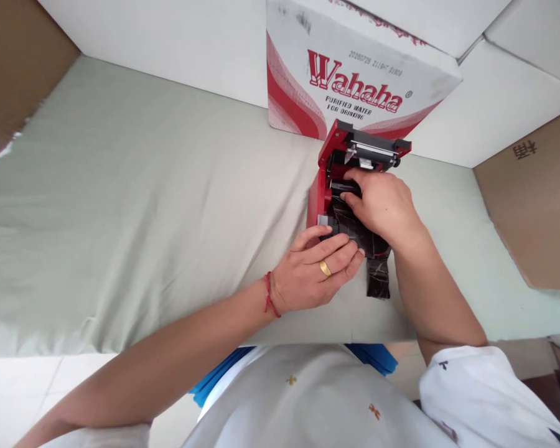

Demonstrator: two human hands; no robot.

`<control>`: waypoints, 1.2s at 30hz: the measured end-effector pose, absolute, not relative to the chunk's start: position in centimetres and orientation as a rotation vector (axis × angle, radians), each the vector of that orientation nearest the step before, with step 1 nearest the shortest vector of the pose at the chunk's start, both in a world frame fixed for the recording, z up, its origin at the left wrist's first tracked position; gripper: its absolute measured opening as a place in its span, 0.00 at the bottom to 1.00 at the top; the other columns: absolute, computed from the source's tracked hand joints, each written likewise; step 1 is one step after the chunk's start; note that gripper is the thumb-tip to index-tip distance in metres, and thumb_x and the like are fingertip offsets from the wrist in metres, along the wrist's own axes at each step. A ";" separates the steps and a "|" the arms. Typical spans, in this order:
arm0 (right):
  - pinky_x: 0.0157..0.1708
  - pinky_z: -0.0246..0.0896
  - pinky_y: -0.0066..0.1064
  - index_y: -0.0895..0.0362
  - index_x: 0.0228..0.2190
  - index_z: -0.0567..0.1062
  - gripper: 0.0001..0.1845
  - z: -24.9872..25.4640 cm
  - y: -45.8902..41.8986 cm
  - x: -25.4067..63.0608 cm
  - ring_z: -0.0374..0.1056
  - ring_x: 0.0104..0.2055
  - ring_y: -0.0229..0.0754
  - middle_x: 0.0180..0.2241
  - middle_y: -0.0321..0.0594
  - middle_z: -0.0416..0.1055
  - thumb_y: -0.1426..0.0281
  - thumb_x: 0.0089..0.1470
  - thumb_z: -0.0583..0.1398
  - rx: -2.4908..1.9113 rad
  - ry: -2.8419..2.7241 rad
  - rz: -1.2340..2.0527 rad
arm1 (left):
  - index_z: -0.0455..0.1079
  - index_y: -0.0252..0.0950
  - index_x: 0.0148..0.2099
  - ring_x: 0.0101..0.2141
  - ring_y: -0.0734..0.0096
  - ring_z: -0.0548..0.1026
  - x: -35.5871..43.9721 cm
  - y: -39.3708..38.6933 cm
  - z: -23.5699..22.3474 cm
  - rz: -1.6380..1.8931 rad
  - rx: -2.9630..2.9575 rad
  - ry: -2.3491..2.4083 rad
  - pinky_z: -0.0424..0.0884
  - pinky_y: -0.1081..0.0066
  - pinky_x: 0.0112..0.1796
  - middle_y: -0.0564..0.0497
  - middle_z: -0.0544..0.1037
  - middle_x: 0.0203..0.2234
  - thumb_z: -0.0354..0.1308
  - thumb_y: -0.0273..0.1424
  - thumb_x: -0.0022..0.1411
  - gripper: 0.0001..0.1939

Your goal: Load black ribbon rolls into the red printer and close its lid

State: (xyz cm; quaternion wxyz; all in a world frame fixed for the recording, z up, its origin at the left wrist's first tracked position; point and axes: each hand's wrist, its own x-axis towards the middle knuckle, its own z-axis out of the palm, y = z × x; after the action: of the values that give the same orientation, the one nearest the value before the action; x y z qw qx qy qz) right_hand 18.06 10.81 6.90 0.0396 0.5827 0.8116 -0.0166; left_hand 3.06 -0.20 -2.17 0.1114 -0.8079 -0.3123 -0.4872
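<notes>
A red and black label printer [313,200] stands on the cloth with its lid [371,149] raised. Inside it lies a shiny black ribbon roll [340,186], which the thumb and fingers of my right hand [385,202] grip from the right. Creased black ribbon [354,225] runs from the roll toward me, and its loose tail [378,280] hangs past the front edge. My left hand [315,270], with a gold ring and a red bracelet, curls its fingers over the printer's front edge, touching the ribbon; its thumb is hidden.
Pale green cloth [135,186] covers the work surface, wrinkled on the left. A Wahaha water carton [354,81] stands directly behind the printer against white panels [177,43]. Brown cardboard [532,199] stands on the right, and more cardboard [18,62] at the far left.
</notes>
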 end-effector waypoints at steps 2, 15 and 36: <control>0.41 0.66 0.44 0.49 0.58 0.80 0.23 6.8 11.0 18.0 0.77 0.48 0.60 0.49 0.48 0.83 0.64 0.64 0.58 1.775 2.497 -0.032 | 0.78 0.38 0.52 0.51 0.68 0.83 3.1 -0.2 -2.1 -1.415 -2.367 -0.928 0.75 0.59 0.60 0.52 0.87 0.47 0.59 0.25 0.73 0.10; 0.39 0.63 0.42 0.45 0.58 0.81 0.23 6.8 10.8 17.3 0.77 0.48 0.59 0.57 0.50 0.77 0.63 0.65 0.58 1.780 2.438 0.084 | 0.77 0.33 0.53 0.47 0.66 0.83 3.1 -0.2 -1.9 -1.416 -2.323 -0.923 0.76 0.61 0.53 0.49 0.87 0.41 0.58 0.24 0.73 0.10; 0.36 0.63 0.42 0.51 0.52 0.84 0.22 8.4 8.9 20.1 0.79 0.45 0.58 0.50 0.45 0.83 0.71 0.68 0.52 1.725 2.502 0.100 | 0.77 0.33 0.51 0.46 0.66 0.84 3.0 -0.1 -1.9 -1.460 -2.343 -0.924 0.75 0.59 0.53 0.49 0.87 0.42 0.59 0.25 0.72 0.08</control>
State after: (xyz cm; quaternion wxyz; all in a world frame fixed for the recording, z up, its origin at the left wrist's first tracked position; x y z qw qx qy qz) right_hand 20.15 8.88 8.44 0.0502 0.5666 0.8218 0.0329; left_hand 2.98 -0.10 -1.87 0.1151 -0.7995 -0.3153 -0.4982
